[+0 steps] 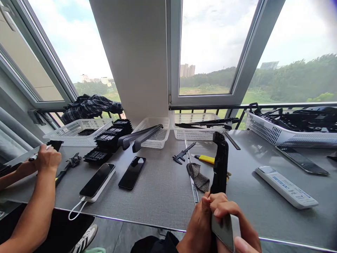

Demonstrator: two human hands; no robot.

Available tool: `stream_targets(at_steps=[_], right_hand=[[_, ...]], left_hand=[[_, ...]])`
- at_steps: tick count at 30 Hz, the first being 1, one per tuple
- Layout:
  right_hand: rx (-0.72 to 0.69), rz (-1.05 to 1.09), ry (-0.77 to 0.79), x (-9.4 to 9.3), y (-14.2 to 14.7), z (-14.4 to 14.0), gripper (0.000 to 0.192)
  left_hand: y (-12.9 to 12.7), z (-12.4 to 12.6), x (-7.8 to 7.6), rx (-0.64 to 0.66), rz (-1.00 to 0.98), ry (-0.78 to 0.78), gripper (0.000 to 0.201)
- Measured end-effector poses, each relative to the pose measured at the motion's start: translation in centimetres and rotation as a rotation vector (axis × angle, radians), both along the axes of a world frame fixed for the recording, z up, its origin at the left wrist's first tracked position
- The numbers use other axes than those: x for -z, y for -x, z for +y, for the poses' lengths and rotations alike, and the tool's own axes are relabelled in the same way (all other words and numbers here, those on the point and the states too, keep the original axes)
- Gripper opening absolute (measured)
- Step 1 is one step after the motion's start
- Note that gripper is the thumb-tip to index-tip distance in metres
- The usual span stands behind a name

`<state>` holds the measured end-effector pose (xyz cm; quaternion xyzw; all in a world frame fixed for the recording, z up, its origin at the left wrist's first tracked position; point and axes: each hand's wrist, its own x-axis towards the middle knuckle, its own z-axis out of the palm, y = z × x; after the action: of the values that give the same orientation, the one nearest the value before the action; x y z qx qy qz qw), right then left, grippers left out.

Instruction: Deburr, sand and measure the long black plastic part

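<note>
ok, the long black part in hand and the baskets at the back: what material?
Black part, gripped by both hands (left hand, right hand): looks like moulded plastic, matte with a slight sheen and ribbed edges. White baskets: probably injection-moulded plastic, going by the uniform perforated mesh walls. Table: grey, textured, with a metal-looking edge strip.

Both of the person's hands, the left hand and the right hand, are bare: no gloves, no rings, no watch or band showing at the wrists. The fingers are slim, with short, plain, unpainted nails; one thumbnail sits large at the very bottom edge of the view. The forearms run out of the picture almost at once, so no sleeve can be seen on either. Below the left wrist lies a bunched fold of black cloth, seemingly the person's clothing.
</note>
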<state>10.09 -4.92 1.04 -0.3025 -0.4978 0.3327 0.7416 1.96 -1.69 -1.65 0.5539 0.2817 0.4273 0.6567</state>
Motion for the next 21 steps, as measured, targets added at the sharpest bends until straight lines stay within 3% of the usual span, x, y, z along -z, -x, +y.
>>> stream_targets(at_steps=[4,10,17,21], right_hand=[[-0.097,0.201,0.064,-1.3,-0.6,0.0,0.033],[-0.143,0.359,0.099,-1.5,-0.4,0.0,0.029],[-0.265,0.169,0.105,-1.1,-0.4,-0.1,0.032],[-0.210,0.078,-0.003,-0.5,-0.5,0.0,0.036]], left_hand=[[-0.2,0.1,-0.2,-0.011,-0.072,0.034,0.073],[0.0,0.1,-0.8,-0.014,-0.104,0.035,0.071],[0.3,-0.2,-0.7,-0.084,-0.034,0.084,0.078],[0.4,-0.3,-0.9,-0.104,0.036,0.107,0.085]])
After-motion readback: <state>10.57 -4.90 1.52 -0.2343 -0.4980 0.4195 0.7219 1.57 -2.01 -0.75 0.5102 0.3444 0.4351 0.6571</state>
